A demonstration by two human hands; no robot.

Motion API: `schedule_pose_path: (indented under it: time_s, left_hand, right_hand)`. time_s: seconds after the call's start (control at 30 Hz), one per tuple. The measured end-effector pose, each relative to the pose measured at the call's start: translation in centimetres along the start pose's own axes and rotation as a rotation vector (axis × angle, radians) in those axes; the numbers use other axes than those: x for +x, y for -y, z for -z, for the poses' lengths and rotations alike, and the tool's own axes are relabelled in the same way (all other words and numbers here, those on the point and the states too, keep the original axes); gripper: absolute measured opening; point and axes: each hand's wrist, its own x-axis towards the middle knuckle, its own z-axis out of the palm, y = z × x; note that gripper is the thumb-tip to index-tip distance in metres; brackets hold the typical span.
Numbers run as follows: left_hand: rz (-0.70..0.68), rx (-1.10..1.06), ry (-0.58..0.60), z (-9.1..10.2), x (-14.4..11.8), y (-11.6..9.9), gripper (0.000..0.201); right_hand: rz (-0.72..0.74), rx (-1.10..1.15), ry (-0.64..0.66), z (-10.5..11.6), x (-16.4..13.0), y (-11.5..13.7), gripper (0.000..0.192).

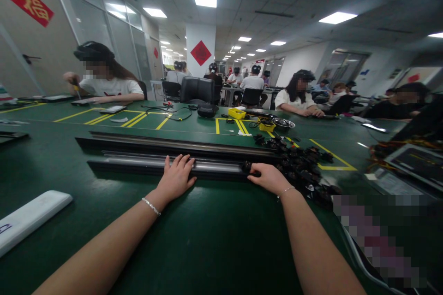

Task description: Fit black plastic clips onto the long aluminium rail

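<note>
My left hand [177, 176] lies flat with fingers spread on a long black-and-silver rail [138, 162] that stretches across the green table [214, 239]. My right hand [267, 177] is at the rail's right end, fingers closed around a small black part [247, 167] there. A second long dark rail [155, 142] lies parallel just behind the first. A heap of small black parts [301, 166] sits right of my right hand.
A white flat bar [31, 217] lies at the near left. Yellow bins [237, 113], a metal bowl [284, 123] and cables sit mid-table. Trays with wires [411, 161] are at the right. Several people work at the far side and at other tables.
</note>
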Motion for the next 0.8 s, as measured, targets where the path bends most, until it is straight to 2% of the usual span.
schedule_pose_path:
  time_s: [0.2,0.8]
  left_hand:
    - [0.001,-0.001,0.007,-0.09,0.18,-0.02,0.055]
    - [0.001,-0.014,0.004,-0.38,0.81,0.16,0.057]
  right_hand:
    - [0.002,-0.021,-0.041,-0.31,0.01,-0.36,0.009]
    - [-0.053,-0.070,-0.049,0.17,-0.31,-0.67,0.010]
